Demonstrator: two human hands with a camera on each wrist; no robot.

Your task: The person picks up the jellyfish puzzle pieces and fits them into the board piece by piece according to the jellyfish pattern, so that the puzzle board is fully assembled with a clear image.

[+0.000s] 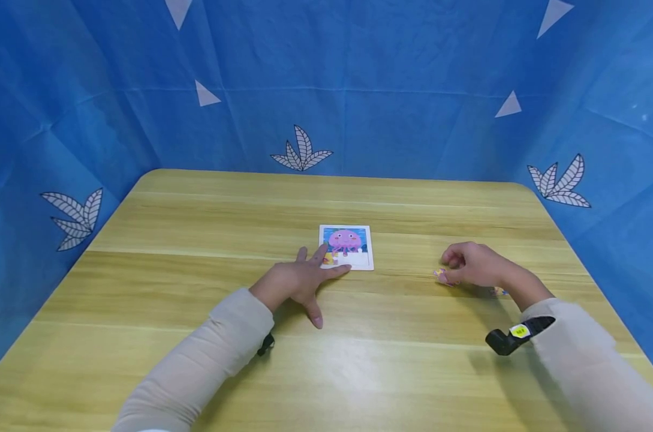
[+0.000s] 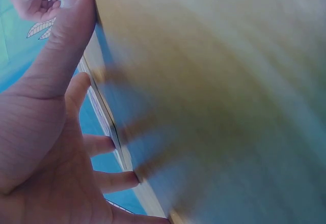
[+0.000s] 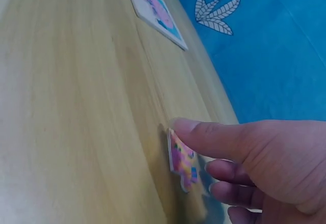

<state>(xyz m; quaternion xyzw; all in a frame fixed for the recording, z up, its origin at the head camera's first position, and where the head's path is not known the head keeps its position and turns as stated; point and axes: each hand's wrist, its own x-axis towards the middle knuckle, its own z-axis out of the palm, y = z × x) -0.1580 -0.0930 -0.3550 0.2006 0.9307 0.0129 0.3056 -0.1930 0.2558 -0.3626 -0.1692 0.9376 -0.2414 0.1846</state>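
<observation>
A square jigsaw puzzle [image 1: 365,260] with a white frame and a pink jellyfish picture lies on the table. Its lower right part shows bare white, with a yellow piece at the lower left. My left hand [image 1: 303,279] is spread, fingertips on the puzzle's left and near edges; in the left wrist view the palm [image 2: 48,183] shows with straight fingers. Off to the right, my right hand [image 1: 480,264] pinches a pink and yellow puzzle piece [image 3: 182,159], the thumb over its corner and the other fingers curled. A second small colourful piece [image 1: 499,291] lies beneath the right wrist.
The wood-grain table [image 1: 391,372] spreads around both hands. Blue cloth [image 1: 402,90] with white leaf and triangle prints rises behind the table's far edge and along both sides. A black strap device [image 1: 512,337] sits on the right wrist.
</observation>
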